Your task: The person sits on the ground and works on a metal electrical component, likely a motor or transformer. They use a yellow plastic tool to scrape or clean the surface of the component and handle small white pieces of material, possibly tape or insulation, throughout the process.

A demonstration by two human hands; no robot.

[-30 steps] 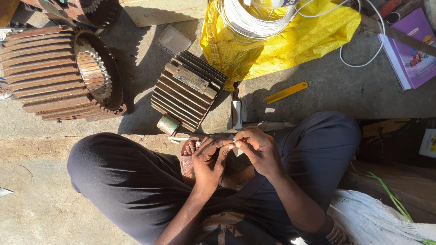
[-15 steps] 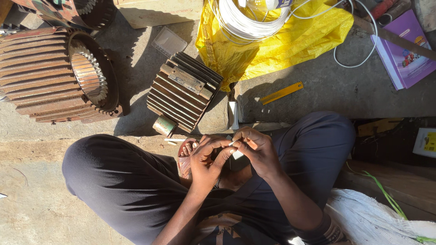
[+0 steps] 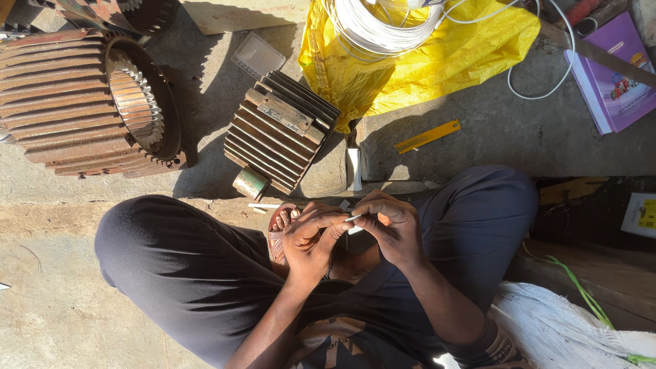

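Left hand (image 3: 311, 239) and right hand (image 3: 391, 229) met over the lap, fingertips of both pinched shut on a thin white strip (image 3: 353, 217). Looked like mid-shaping; next move needed steady grip, small finned motor housing (image 3: 280, 131) sat just ahead

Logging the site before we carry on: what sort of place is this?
Probably an electric-motor repair workshop, worked on the floor: a large rusty finned motor housing, a smaller finned motor body, and a white wire coil.

Lighting: hard sunlight, bright. Shadows fall toward ten o'clock, dark beside the finned motor housing (image 3: 280, 133). Glare on the yellow plastic sheet (image 3: 437, 65) at twelve o'clock. My lap lies in shade. Focus sharp throughout; no blur.
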